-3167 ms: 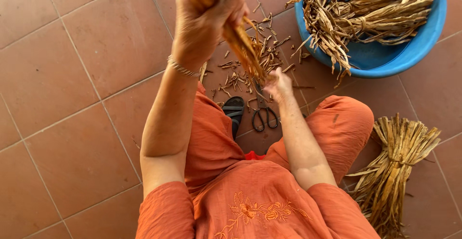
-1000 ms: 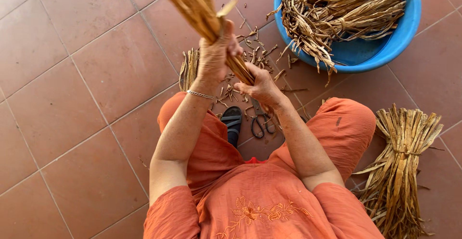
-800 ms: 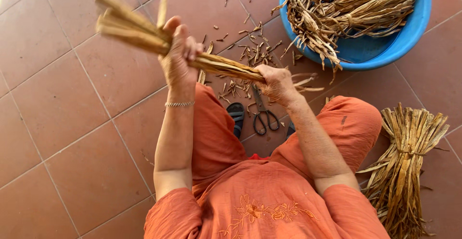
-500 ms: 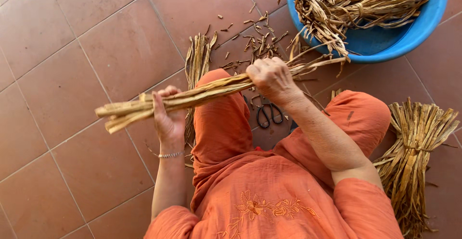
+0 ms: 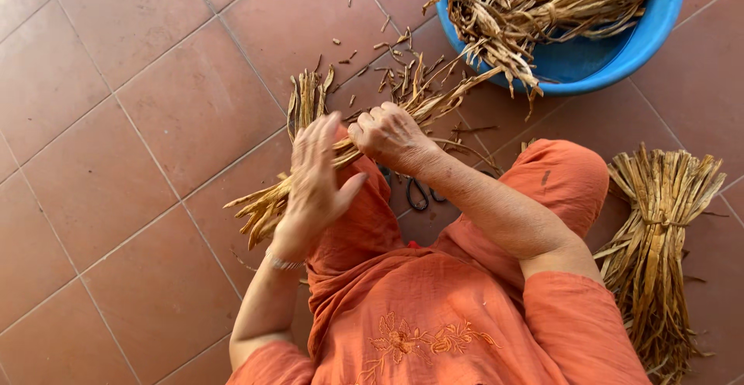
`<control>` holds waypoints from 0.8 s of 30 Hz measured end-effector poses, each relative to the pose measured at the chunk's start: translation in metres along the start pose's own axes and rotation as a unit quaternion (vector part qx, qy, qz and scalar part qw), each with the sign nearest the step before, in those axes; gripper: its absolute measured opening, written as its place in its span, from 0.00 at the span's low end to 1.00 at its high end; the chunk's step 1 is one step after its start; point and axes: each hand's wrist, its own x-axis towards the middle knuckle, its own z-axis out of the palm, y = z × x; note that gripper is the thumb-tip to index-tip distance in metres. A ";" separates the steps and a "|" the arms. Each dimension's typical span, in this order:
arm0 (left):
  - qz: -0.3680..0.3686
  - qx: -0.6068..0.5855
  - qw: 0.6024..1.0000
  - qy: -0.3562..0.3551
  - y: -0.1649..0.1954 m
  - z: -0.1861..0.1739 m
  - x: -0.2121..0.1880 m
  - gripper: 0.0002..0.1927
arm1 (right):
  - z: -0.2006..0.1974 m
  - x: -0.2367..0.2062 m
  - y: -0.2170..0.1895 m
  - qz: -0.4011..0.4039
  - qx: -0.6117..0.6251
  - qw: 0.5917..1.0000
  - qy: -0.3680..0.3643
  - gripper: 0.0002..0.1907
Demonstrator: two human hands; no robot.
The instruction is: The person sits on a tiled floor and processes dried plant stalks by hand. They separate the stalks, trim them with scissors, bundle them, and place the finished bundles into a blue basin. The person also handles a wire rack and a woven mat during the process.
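The long bundle of dry, straw-coloured plant strips, raised toward the top of the frame a moment ago, has swung down and now lies slantwise across the person's orange-clad knee at frame centre. The right hand is clenched around its upper part. The left hand has let go and spreads flat, fingers open, against the bundle's lower half, so the grip has passed to one hand. Black-handled scissors lie on the terracotta tiled floor just below the right wrist. At upper right sits a blue plastic basin of strips; a tied sheaf lies at right.
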 end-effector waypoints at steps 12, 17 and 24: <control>-0.265 -0.303 0.905 -0.139 -0.081 0.067 0.035 0.10 | -0.001 -0.044 0.087 0.303 -0.029 0.927 0.219 0.49; -0.343 -0.355 0.860 -0.130 -0.126 0.080 0.074 0.09 | 0.106 -0.102 0.059 0.595 0.257 0.761 0.031 0.25; -0.432 -0.448 0.768 -0.152 -0.158 0.097 0.130 0.12 | 0.181 -0.147 -0.002 0.536 0.206 0.722 -0.388 0.31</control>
